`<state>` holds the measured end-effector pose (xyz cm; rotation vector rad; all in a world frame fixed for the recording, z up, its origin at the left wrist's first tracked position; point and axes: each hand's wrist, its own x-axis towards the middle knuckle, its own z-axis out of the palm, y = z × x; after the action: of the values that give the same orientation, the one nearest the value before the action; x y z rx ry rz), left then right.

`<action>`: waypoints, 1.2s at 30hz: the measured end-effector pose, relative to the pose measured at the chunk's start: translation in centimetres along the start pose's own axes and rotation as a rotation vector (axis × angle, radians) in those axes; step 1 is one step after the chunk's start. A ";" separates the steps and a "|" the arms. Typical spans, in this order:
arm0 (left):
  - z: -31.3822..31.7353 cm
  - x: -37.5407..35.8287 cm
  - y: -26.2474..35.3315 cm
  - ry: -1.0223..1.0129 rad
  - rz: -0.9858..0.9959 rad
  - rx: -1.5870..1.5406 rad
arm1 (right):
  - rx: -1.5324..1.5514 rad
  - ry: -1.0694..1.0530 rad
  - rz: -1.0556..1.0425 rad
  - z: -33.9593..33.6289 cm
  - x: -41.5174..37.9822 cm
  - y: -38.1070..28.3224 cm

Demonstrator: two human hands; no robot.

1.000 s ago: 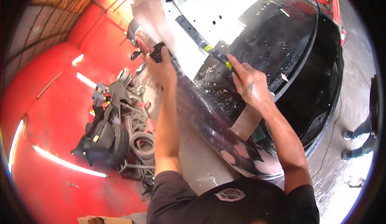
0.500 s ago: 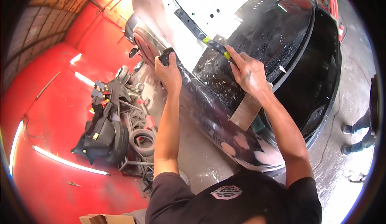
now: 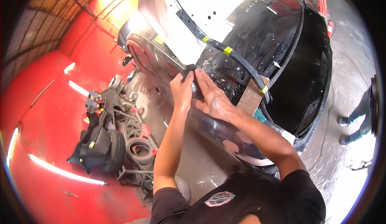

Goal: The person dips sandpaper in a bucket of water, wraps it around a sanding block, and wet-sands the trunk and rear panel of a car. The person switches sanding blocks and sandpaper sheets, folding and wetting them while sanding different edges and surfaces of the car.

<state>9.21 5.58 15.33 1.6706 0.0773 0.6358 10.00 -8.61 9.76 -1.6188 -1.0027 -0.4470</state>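
My left hand (image 3: 181,90) is closed around a small black block (image 3: 188,70) at the edge of the car's body panel. My right hand (image 3: 216,102) reaches in beside it, fingers stretched out, with the fingertips right at the block. Its palm is over the dark, patchy car panel (image 3: 207,124). A long black trim strip (image 3: 241,61) with yellow tape bands arcs across the dark rear glass (image 3: 257,35), above my right hand and apart from it. Under the strip's lower end lies a flat brown cardboard piece (image 3: 248,99).
A white panel (image 3: 197,13) with holes lies over the car's far part. On the left, car parts and a tyre (image 3: 116,151) are piled by the red wall (image 3: 36,115). A person's legs (image 3: 356,123) stand on the right on the wet-looking floor (image 3: 321,159).
My right hand has let go of the trim strip and moved left to the black block. My left hand has shifted right and down with the block. The strip now rests lower across the car.
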 end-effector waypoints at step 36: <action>-7.1 14.4 -2.7 -0.478 0.184 -0.134 | -0.498 0.698 -0.290 5.5 21.3 2.2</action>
<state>19.04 18.20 18.45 1.6687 -0.4569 0.3529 22.64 4.43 22.41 -1.5506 -0.6033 -1.4374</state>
